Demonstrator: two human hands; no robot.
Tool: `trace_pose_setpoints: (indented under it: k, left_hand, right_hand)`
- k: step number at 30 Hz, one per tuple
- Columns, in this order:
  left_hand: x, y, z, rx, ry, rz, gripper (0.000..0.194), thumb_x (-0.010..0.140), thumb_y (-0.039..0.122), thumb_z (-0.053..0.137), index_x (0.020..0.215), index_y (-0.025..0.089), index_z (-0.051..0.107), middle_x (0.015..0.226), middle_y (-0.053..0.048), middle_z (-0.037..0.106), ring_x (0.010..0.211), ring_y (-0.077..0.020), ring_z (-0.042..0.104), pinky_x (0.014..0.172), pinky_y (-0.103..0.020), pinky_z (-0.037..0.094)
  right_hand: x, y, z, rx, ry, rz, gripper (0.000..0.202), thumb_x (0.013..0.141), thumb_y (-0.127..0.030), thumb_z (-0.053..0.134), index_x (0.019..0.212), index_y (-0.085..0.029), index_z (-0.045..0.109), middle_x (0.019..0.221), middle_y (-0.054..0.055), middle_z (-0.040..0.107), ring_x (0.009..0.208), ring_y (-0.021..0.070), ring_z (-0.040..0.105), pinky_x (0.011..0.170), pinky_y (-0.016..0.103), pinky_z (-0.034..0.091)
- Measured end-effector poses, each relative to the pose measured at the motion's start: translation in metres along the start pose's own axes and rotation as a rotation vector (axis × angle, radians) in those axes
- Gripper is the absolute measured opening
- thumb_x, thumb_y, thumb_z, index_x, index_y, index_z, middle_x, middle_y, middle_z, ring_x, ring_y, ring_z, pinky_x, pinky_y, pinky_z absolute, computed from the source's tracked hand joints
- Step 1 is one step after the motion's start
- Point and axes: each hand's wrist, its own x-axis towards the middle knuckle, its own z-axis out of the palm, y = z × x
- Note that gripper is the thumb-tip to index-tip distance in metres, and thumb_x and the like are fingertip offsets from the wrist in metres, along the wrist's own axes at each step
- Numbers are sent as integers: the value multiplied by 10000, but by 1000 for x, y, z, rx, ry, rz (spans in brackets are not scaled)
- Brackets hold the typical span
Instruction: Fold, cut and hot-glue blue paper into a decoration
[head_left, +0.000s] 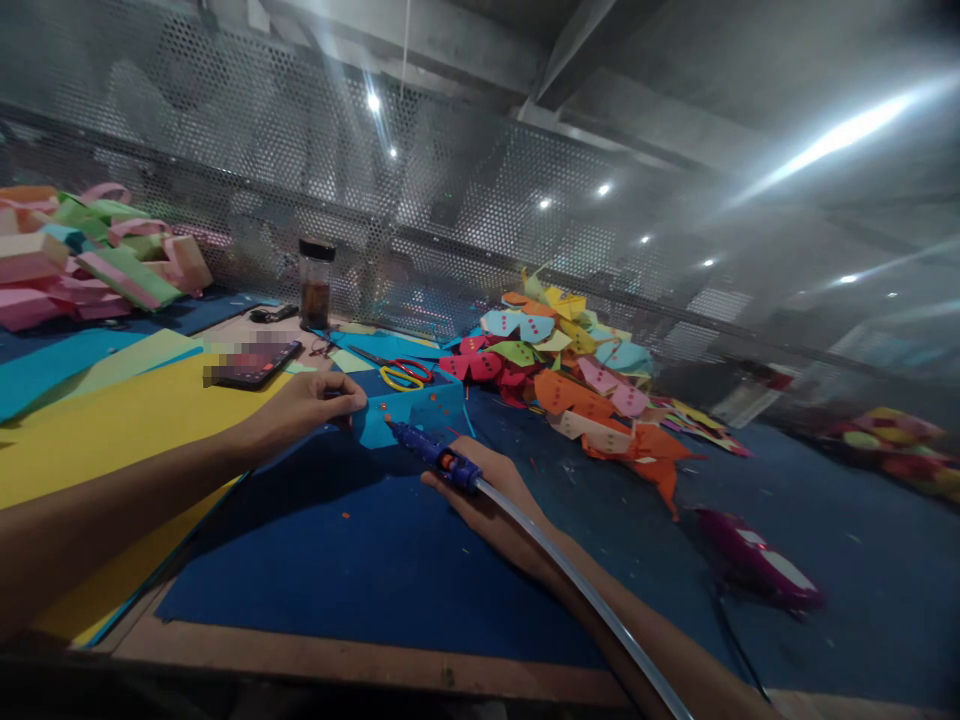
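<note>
My left hand [330,398] pinches the left end of a folded light-blue paper piece [439,408] with small orange dots on it. In my right hand [499,490] is a dark blue glue gun [435,455], its nozzle close to the dotted face of the paper. I cannot tell whether the tip touches it. A long clear glue stick [577,575] trails from the back of the gun over my forearm. Just behind the paper lie scissors [405,374] with red and yellow handles.
Folded colourful paper shapes [577,390] are heaped at centre right; more paper pieces [97,255] are piled at far left. A phone [259,362] rests on yellow sheets [142,410] near a lidded jar [315,285]. A purple device [757,560] with a cord lies right. Perforated metal mesh [450,190] stands behind.
</note>
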Motion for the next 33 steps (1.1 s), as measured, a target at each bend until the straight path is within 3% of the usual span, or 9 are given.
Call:
trace_pose_setpoints:
  k: [33]
  left_hand:
    - [1,-5,-2,-22,-18,-3,305,749,470,782,789,173,720,712,11,650,691,-135,592,689,-273,474]
  right_hand:
    - [0,-4,-2,22,17,17,307,937,-417,624,751,-211,494,754,-2,564,653,126,508,582,239,377]
